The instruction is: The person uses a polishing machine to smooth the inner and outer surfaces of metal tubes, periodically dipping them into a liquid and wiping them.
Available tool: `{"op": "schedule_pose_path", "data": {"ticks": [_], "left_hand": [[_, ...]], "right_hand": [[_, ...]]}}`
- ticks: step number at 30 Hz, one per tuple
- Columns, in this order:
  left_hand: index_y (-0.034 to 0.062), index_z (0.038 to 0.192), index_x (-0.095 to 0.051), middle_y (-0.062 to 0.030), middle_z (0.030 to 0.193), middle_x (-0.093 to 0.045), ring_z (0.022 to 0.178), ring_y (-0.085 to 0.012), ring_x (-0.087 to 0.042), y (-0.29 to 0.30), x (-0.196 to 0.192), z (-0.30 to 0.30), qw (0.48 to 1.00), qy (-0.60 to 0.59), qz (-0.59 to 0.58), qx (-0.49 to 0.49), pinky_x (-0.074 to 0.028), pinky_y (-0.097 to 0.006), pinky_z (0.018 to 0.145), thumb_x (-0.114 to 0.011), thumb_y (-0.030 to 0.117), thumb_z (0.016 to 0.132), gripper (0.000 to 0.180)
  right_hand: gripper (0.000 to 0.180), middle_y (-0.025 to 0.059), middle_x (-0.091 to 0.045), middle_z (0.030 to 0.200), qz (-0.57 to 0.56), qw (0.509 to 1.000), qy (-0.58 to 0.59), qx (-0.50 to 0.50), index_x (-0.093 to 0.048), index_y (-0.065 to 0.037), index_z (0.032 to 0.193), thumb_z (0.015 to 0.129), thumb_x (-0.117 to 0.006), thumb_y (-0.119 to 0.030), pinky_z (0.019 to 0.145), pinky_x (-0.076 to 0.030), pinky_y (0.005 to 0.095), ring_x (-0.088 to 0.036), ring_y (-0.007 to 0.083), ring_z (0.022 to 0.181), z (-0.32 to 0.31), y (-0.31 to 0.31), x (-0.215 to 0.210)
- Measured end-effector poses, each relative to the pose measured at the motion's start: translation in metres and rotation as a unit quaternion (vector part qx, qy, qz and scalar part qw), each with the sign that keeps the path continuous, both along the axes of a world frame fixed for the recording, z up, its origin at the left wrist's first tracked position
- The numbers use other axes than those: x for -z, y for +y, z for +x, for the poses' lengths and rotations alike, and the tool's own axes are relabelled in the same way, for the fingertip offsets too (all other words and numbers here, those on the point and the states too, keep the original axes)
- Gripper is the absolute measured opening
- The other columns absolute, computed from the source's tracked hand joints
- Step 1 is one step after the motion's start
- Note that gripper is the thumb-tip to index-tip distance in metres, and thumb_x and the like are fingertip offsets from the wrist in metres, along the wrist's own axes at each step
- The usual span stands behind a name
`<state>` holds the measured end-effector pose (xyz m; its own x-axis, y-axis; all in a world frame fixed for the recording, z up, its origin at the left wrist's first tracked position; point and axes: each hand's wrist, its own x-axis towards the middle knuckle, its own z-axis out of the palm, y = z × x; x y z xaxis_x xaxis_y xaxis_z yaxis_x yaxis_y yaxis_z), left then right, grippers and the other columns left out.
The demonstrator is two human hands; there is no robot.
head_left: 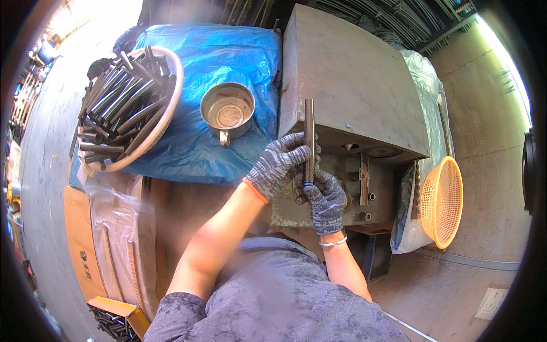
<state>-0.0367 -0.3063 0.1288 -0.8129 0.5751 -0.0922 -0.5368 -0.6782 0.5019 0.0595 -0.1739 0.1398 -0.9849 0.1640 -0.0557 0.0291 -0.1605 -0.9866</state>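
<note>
A dark metal tube (309, 122) stands nearly upright between my two gloved hands, in front of a grey metal machine housing (353, 74). My left hand (279, 162), in a grey knit glove with an orange cuff, closes its fingers round the tube's middle. Lower down, my right hand (326, 199), gloved alike, grips the tube near its bottom end, where a blue band shows. Short metal pipe stubs (367, 216) stick out of the machine's front just right of my right hand.
On the blue plastic sheet (194, 162) at the left stand a metal mug (228, 111) and a pale basin (178, 85) heaped with dark tubes (122, 105). An orange plastic basket (447, 202) sits right of the machine. A cardboard box (114, 308) holds small dark pieces at lower left.
</note>
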Motion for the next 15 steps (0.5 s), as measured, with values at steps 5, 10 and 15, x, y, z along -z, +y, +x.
{"op": "schedule_pose_path", "data": {"ticks": [5, 10, 15], "left_hand": [[0.002, 0.12, -0.057, -0.0081, 0.103, -0.064, 0.093, -0.0203, -0.064, 0.014, 0.007, 0.001, 1.0, -0.008, -0.006, 0.01, -0.055, -0.035, 0.081, -0.067, 0.007, 0.086, 0.036], [0.0035, 0.117, -0.058, -0.007, 0.102, -0.065, 0.091, -0.0189, -0.064, 0.02, 0.006, 0.007, 0.997, 0.006, -0.079, -0.016, -0.054, -0.033, 0.08, -0.07, 0.007, 0.084, 0.036], [0.0031, 0.116, -0.059, -0.0082, 0.103, -0.066, 0.093, -0.0197, -0.064, 0.015, -0.003, 0.005, 0.986, 0.059, -0.144, -0.054, -0.053, -0.035, 0.084, -0.07, 0.005, 0.081, 0.036]], "right_hand": [[0.028, 0.0085, -0.068, 0.101, -0.031, 0.999, -0.043, -0.002, -0.059, 0.002, 0.113, 0.087, -0.067, -0.005, 0.08, -0.052, 0.0271, -0.063, 0.0133, 0.09, 0.004, 0.013, 0.001], [0.03, 0.0087, -0.067, 0.095, -0.022, 0.996, -0.081, 0.012, -0.059, 0.001, 0.113, 0.089, -0.067, -0.015, 0.064, -0.055, 0.0264, -0.064, 0.0143, 0.075, 0.004, 0.019, 0.014], [0.027, 0.0063, -0.066, 0.097, -0.121, 0.986, -0.111, -0.028, -0.059, -0.003, 0.112, 0.087, -0.066, -0.007, 0.073, -0.055, 0.0314, -0.063, 0.0159, 0.087, 0.027, 0.031, 0.024]]}}
